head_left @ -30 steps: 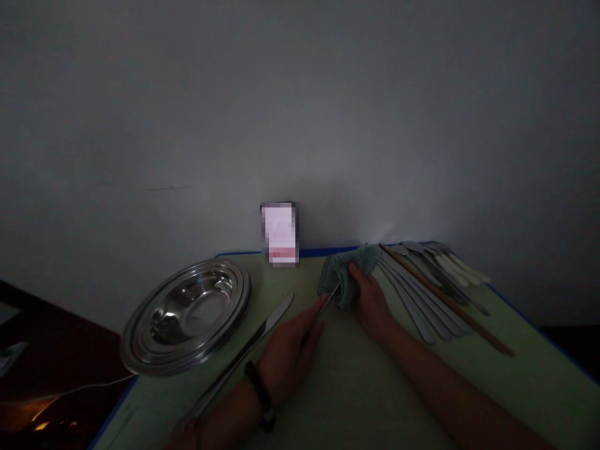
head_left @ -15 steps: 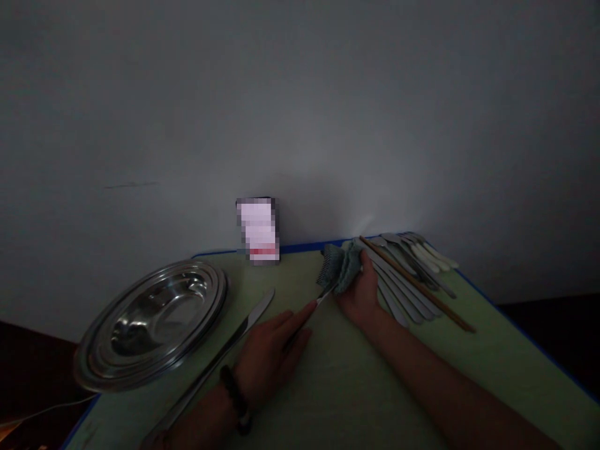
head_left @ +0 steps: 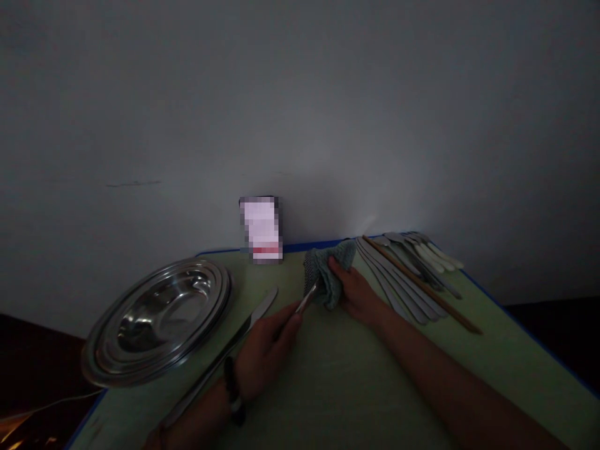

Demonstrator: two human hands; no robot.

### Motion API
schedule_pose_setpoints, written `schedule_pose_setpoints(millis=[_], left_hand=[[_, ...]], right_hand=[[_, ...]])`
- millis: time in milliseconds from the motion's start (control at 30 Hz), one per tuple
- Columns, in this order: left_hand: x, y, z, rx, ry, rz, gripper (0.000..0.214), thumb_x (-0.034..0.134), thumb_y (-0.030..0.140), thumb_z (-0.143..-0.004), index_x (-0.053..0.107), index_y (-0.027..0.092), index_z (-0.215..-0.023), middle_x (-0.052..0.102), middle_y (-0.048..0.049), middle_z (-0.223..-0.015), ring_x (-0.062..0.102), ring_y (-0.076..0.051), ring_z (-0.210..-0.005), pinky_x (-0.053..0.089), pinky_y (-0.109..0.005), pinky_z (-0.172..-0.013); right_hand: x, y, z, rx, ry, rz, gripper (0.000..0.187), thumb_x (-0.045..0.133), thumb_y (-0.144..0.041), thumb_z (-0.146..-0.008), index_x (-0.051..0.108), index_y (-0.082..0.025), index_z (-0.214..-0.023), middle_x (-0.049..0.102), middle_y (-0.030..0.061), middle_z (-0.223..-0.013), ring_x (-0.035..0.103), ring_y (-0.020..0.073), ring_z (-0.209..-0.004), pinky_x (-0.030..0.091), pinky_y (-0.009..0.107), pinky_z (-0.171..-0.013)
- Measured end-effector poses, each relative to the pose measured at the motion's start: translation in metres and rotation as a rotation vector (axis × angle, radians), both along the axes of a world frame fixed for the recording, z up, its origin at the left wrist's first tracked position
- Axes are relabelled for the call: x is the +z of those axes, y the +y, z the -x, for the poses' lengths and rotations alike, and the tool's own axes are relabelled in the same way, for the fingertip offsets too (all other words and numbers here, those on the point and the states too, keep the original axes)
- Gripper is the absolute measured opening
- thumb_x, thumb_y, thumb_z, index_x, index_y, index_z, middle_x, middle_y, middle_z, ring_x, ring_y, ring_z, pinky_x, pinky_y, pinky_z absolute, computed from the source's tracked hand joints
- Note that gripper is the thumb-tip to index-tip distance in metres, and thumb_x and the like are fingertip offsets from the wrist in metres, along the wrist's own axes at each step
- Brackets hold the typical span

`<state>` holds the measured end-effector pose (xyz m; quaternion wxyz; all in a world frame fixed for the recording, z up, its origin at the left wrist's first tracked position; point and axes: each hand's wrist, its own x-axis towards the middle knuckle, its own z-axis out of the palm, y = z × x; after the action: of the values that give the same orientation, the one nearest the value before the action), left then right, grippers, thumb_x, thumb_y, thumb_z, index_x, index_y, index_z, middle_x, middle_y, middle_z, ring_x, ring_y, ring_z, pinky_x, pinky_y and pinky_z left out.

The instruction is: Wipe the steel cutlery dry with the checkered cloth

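Note:
My left hand (head_left: 265,347) is closed round the handle of a metal utensil (head_left: 307,299), whose far end is buried in a grey-green cloth (head_left: 324,275). My right hand (head_left: 359,294) grips that cloth and wraps it round the utensil's end. Both hands rest low over the pale green table (head_left: 356,387). A long table knife (head_left: 220,356) lies on the table just left of my left hand and runs under my wrist. What kind of utensil I hold is hidden by the cloth.
A stack of shiny steel plates (head_left: 157,319) sits at the left. A row of cutlery (head_left: 403,275) with a wooden stick (head_left: 422,284) lies at the right. A lit, blurred screen (head_left: 261,229) leans against the grey wall behind. The room is dim.
The cloth in my right hand has slid left, down the utensil towards my left hand, after being pushed out towards the far end. My head view shifted slightly.

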<state>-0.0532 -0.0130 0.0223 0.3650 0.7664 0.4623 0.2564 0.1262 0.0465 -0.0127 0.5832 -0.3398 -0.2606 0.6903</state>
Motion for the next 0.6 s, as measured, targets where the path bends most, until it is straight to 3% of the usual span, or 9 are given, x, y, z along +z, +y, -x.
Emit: schedule_pose_setpoints(millis=[267, 400, 500, 600], left_hand=[[0.003, -0.004, -0.002, -0.086, -0.147, 0.103, 0.043, 0.037, 0.04, -0.093, 0.057, 0.019, -0.126, 0.064, 0.0002, -0.078, 0.057, -0.015, -0.067, 0.044, -0.022, -0.06], [0.003, -0.006, -0.001, -0.092, -0.15, 0.132, 0.045, 0.039, 0.043, -0.092, 0.058, 0.018, -0.124, 0.055, 0.0028, -0.064, 0.047, -0.012, -0.056, 0.037, -0.02, -0.051], [0.002, -0.006, 0.0, -0.061, -0.129, 0.129, 0.046, 0.038, 0.045, -0.092, 0.06, 0.017, -0.121, 0.046, 0.004, -0.059, 0.041, -0.012, -0.053, 0.032, -0.02, -0.048], [0.002, -0.004, 0.001, -0.018, -0.12, 0.123, 0.045, 0.038, 0.044, -0.092, 0.061, 0.016, -0.119, 0.041, 0.005, -0.056, 0.039, -0.011, -0.052, 0.03, -0.02, -0.047]], right_hand=[[-0.007, 0.012, -0.004, -0.202, 0.138, 0.023, 0.029, 0.065, -0.045, -0.075, 0.066, -0.019, -0.089, 0.072, 0.003, -0.09, 0.065, 0.0173, -0.095, 0.051, 0.031, -0.085], [-0.012, 0.018, -0.009, -0.292, 0.193, 0.015, 0.027, 0.063, -0.046, -0.077, 0.066, -0.023, -0.09, 0.072, -0.0003, -0.09, 0.066, 0.0158, -0.092, 0.053, 0.03, -0.082], [-0.009, 0.016, -0.008, -0.297, 0.182, 0.026, 0.025, 0.063, -0.045, -0.077, 0.066, -0.023, -0.087, 0.072, -0.0004, -0.086, 0.066, 0.0159, -0.089, 0.054, 0.03, -0.08], [-0.004, 0.009, -0.004, -0.206, 0.108, 0.019, 0.027, 0.069, -0.043, -0.071, 0.067, -0.019, -0.084, 0.072, 0.0022, -0.083, 0.066, 0.0175, -0.088, 0.053, 0.031, -0.081]])
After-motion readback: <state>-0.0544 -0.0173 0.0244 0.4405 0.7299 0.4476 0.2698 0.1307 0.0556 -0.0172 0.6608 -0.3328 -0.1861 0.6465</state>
